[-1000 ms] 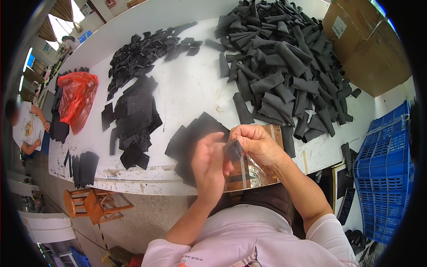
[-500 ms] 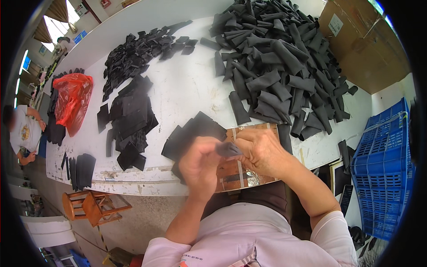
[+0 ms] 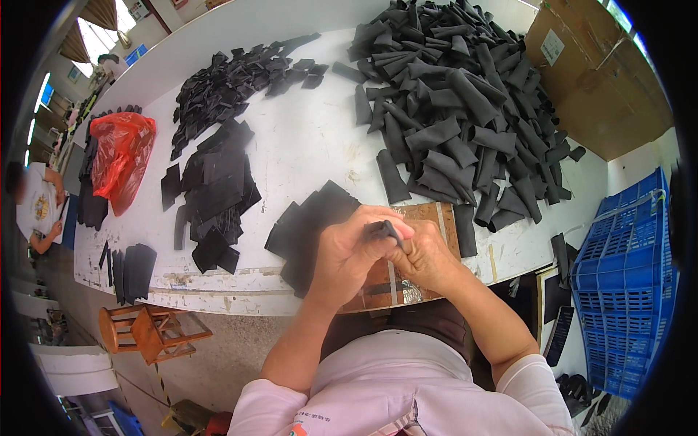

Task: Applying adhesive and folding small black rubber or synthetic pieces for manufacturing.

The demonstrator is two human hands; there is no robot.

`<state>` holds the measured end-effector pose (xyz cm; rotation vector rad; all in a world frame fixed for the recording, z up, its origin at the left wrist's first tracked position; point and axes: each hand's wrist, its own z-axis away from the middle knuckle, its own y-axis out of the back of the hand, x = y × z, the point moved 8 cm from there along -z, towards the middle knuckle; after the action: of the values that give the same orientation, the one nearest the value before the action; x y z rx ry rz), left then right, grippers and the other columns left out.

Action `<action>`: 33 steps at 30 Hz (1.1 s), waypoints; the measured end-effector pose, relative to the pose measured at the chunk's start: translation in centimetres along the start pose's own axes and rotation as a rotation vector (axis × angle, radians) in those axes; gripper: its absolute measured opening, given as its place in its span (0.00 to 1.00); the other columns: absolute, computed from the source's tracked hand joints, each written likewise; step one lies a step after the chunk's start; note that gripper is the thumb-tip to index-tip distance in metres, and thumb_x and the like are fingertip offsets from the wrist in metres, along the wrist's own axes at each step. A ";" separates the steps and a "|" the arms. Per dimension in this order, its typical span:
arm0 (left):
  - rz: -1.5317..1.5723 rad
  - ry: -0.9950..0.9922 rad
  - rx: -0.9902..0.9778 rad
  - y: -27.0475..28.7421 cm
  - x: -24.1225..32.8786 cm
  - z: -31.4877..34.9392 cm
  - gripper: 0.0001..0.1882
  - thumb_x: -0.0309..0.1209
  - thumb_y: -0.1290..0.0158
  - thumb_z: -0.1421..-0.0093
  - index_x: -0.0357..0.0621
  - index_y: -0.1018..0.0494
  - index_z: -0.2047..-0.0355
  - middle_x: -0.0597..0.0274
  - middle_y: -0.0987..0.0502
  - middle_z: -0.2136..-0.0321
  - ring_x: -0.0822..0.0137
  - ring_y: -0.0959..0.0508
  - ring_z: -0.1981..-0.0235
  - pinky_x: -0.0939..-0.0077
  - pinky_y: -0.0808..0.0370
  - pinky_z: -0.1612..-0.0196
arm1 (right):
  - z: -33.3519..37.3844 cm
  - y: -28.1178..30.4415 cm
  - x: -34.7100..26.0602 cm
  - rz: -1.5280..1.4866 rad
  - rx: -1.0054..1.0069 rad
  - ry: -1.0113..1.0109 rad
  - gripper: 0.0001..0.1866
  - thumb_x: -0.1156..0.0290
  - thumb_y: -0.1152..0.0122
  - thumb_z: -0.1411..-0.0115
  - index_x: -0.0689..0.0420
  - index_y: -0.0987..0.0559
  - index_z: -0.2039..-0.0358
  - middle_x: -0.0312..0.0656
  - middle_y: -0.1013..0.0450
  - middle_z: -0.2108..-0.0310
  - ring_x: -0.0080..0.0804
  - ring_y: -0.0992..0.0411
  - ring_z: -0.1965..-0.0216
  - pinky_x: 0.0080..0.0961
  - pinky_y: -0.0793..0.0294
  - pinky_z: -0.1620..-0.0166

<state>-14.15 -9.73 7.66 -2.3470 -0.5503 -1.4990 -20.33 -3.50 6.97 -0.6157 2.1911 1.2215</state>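
Note:
My left hand [image 3: 342, 254] is closed round a dark rolled sleeve of fabric [image 3: 381, 231], whose open end shows between the fingers. My right hand [image 3: 430, 260] meets it from the right, fingers closed at the edge of the same sleeve. Both hands are above a brown board [image 3: 436, 215] with tape strips at the table's front edge. Left of the hands, partly hidden by my left hand, lies a stack of flat black fabric pieces [image 3: 309, 218]. Beyond, at the back right, rises a large heap of dark fabric sleeves [image 3: 458, 109].
More flat black pieces [image 3: 218, 182] lie on the white table [image 3: 305, 131], with smaller ones [image 3: 218, 91] behind. A red plastic bag [image 3: 120, 160] is at the left. On the right stand a cardboard box [image 3: 596, 80] and blue crates [image 3: 618, 283]. A wooden stool [image 3: 156, 330] stands below the table.
Both hands have drawn closer together round the sleeve. Its open end has turned and now shows more plainly. My right hand has come slightly lower, and the sleeve beside the board is more exposed.

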 end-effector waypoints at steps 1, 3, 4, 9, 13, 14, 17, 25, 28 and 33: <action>0.056 0.039 -0.008 0.1 -0.5 0.1 0.08 0.27 0.50 0.46 0.33 0.29 0.70 0.59 0.26 0.70 0.72 0.28 0.66 0.81 0.32 0.62 | 0.0 -0.2 0.3 -0.083 0.025 -0.011 0.14 0.65 0.44 0.48 0.62 0.31 0.81 0.46 0.34 0.81 0.45 0.34 0.80 0.31 0.35 0.78; 0.054 0.005 0.043 -0.3 -0.3 0.2 0.08 0.27 0.50 0.46 0.34 0.29 0.70 0.60 0.26 0.70 0.72 0.28 0.66 0.80 0.32 0.62 | 0.1 0.3 0.1 -0.046 -0.037 -0.007 0.14 0.65 0.46 0.46 0.62 0.31 0.82 0.46 0.34 0.81 0.45 0.34 0.80 0.31 0.35 0.78; 0.053 -0.028 0.093 -0.2 0.0 0.3 0.08 0.28 0.50 0.46 0.34 0.29 0.70 0.60 0.26 0.70 0.72 0.28 0.67 0.80 0.32 0.62 | 0.0 0.2 0.3 -0.014 -0.075 -0.037 0.11 0.66 0.43 0.50 0.61 0.29 0.80 0.46 0.32 0.81 0.44 0.32 0.79 0.32 0.33 0.78; -0.003 0.010 0.029 -0.2 1.2 -0.6 0.07 0.27 0.49 0.47 0.35 0.28 0.70 0.58 0.26 0.70 0.71 0.27 0.67 0.80 0.32 0.62 | -0.3 1.4 -0.9 -0.057 -0.005 0.064 0.10 0.67 0.41 0.53 0.61 0.27 0.77 0.46 0.31 0.80 0.43 0.30 0.78 0.32 0.31 0.77; -0.108 -0.066 -0.069 -1.0 -0.2 -0.1 0.06 0.26 0.49 0.48 0.36 0.27 0.71 0.57 0.27 0.72 0.70 0.27 0.69 0.79 0.32 0.63 | 1.1 -0.5 0.9 -0.116 0.057 0.018 0.18 0.65 0.49 0.44 0.60 0.36 0.87 0.44 0.37 0.86 0.44 0.37 0.84 0.30 0.38 0.81; -0.083 -0.018 0.039 -0.6 -0.7 0.2 0.06 0.26 0.50 0.46 0.36 0.28 0.71 0.58 0.27 0.73 0.70 0.27 0.69 0.80 0.31 0.63 | 1.0 -0.8 1.2 -0.084 0.010 -0.036 0.11 0.67 0.46 0.48 0.60 0.32 0.80 0.45 0.35 0.85 0.44 0.34 0.82 0.31 0.34 0.79; 0.138 0.049 0.257 -0.3 0.2 0.5 0.07 0.27 0.51 0.45 0.34 0.29 0.73 0.58 0.27 0.73 0.70 0.27 0.70 0.81 0.32 0.64 | 0.7 -0.7 1.3 -0.115 -0.081 -0.108 0.08 0.69 0.43 0.52 0.61 0.27 0.75 0.47 0.32 0.82 0.44 0.31 0.79 0.33 0.31 0.77; -0.152 -0.044 -0.149 -0.7 -0.2 -0.6 0.09 0.31 0.48 0.47 0.35 0.29 0.75 0.56 0.27 0.75 0.67 0.27 0.74 0.81 0.32 0.70 | 1.8 -1.7 1.8 -0.125 0.032 -0.082 0.08 0.69 0.43 0.53 0.61 0.28 0.78 0.47 0.31 0.81 0.45 0.31 0.79 0.34 0.33 0.78; -0.020 0.029 0.072 -1.0 0.4 -0.5 0.10 0.31 0.48 0.47 0.34 0.29 0.77 0.56 0.27 0.77 0.69 0.28 0.74 0.80 0.31 0.70 | 1.3 -1.0 1.4 -0.093 0.050 -0.073 0.09 0.69 0.42 0.53 0.61 0.28 0.78 0.45 0.32 0.82 0.45 0.31 0.79 0.34 0.33 0.78; 0.145 -0.045 0.273 0.5 2.2 -0.4 0.12 0.32 0.46 0.48 0.33 0.29 0.79 0.58 0.26 0.80 0.73 0.29 0.76 0.83 0.32 0.73 | 0.7 0.1 0.4 -0.004 -0.059 -0.029 0.08 0.70 0.41 0.55 0.61 0.28 0.78 0.45 0.32 0.83 0.43 0.32 0.80 0.33 0.33 0.79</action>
<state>-13.41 -10.04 9.84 -2.1636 -0.5452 -1.2267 -20.52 -2.92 6.46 -0.6216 2.1352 1.2895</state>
